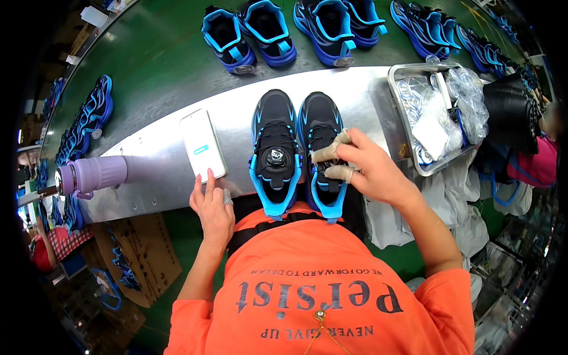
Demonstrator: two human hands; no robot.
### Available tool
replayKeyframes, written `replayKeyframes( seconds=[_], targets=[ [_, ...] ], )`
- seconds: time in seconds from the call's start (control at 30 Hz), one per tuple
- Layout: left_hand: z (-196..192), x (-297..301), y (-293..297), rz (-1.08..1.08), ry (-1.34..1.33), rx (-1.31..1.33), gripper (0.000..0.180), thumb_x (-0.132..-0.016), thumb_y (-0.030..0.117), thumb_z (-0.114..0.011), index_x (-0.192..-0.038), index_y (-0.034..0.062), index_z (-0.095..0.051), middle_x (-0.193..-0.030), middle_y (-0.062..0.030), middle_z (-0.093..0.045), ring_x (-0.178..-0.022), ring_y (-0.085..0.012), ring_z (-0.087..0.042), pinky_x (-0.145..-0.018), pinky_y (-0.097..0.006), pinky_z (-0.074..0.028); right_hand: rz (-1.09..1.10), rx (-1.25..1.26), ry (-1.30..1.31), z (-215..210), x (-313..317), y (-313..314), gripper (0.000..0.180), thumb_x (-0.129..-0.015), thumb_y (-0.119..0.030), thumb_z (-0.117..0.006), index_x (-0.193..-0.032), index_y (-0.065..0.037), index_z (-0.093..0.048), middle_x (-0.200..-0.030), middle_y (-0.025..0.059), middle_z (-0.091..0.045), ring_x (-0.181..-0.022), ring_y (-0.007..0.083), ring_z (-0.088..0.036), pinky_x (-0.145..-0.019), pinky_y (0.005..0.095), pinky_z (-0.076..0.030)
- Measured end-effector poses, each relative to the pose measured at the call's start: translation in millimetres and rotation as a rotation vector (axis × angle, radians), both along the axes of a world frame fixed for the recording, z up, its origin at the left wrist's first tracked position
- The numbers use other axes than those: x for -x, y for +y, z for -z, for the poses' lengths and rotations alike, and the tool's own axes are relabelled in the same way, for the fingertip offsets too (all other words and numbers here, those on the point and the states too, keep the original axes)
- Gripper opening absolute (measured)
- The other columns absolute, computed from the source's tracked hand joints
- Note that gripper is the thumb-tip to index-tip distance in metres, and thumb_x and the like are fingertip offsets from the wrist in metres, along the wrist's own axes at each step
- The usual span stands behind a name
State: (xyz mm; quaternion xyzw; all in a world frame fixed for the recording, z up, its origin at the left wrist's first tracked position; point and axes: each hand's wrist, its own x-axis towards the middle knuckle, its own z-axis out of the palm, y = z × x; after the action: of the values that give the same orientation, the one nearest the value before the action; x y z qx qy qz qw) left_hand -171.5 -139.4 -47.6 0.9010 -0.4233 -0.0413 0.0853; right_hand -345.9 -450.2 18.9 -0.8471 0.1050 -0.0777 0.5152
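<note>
A pair of black sneakers with blue trim stands on the metal bench in front of me, heels toward my body. The left sneaker (pixel 275 151) has a round lacing dial (pixel 275 157) on its tongue. Over the right sneaker (pixel 319 124), my right hand (pixel 361 163) wears pale finger covers and pinches at the tongue, where the dial is mostly hidden by the fingers. My left hand (pixel 212 207), fingers stretched out and a ring on one, touches the near end of a white phone (pixel 203 144) with its screen lit. Nothing is held in that hand.
A lilac bottle (pixel 97 176) lies at the left. On the right, a metal tray (pixel 397 89) holds plastic bags and small round parts. More sneakers (pixel 266 32) line the green surface beyond the bench (pixel 154 142). A cardboard box (pixel 142 251) sits below left.
</note>
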Motion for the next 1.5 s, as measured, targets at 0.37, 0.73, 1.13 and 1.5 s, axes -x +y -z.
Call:
replayKeyframes(
  seconds=[0.37, 0.73, 1.13, 1.5],
  targets=[
    [2, 2, 1, -0.011, -0.02, -0.008, 0.014, -0.073, 0.001, -0.062, -0.086, -0.0027, -0.056, -0.151, -0.022, -0.042, -0.137, -0.046, -0.034, -0.108, -0.056, -0.026, 0.072, 0.028, 0.016, -14, -31, -22, 0.02, -0.087, -0.016, -0.071, -0.104, -0.007, -0.073, -0.085, 0.0087, -0.06, -0.078, 0.0217, -0.058, -0.072, 0.0321, -0.047],
    [-2, 5, -3, -0.03, 0.023, -0.03, 0.012, -0.074, 0.001, -0.063, -0.084, -0.0019, -0.057, -0.151, -0.0224, -0.041, -0.138, -0.045, -0.032, -0.107, -0.056, -0.026, -0.15, -0.065, 0.214, -24, -63, 3, 0.035, -0.089, -0.012, -0.069, -0.124, -0.016, -0.067, -0.091, 0.0092, -0.054, -0.083, 0.0242, -0.057, -0.076, 0.0348, -0.047],
    [1, 5, -2, -0.036, 0.037, -0.012, 0.011, -0.073, 0.0, -0.061, -0.084, -0.0021, -0.057, -0.152, -0.0226, -0.039, -0.139, -0.0445, -0.031, -0.108, -0.055, -0.025, -0.153, 0.204, 0.146, -9, -76, 25, 0.03, -0.082, -0.019, -0.074, -0.111, -0.011, -0.069, -0.091, 0.013, -0.053, -0.084, 0.0333, -0.059, -0.074, 0.0412, -0.049],
    [-1, 5, -4, -0.028, 0.011, 0.02, 0.015, -0.072, 0.001, -0.064, -0.084, -0.0024, -0.057, -0.15, -0.0234, -0.041, -0.137, -0.045, -0.034, -0.105, -0.057, -0.027, -0.153, 0.282, 0.141, -13, -75, 33, 0.027, -0.083, -0.014, -0.071, -0.11, -0.013, -0.067, -0.095, 0.0135, -0.054, -0.085, 0.0343, -0.061, -0.073, 0.0429, -0.05]
  ],
)
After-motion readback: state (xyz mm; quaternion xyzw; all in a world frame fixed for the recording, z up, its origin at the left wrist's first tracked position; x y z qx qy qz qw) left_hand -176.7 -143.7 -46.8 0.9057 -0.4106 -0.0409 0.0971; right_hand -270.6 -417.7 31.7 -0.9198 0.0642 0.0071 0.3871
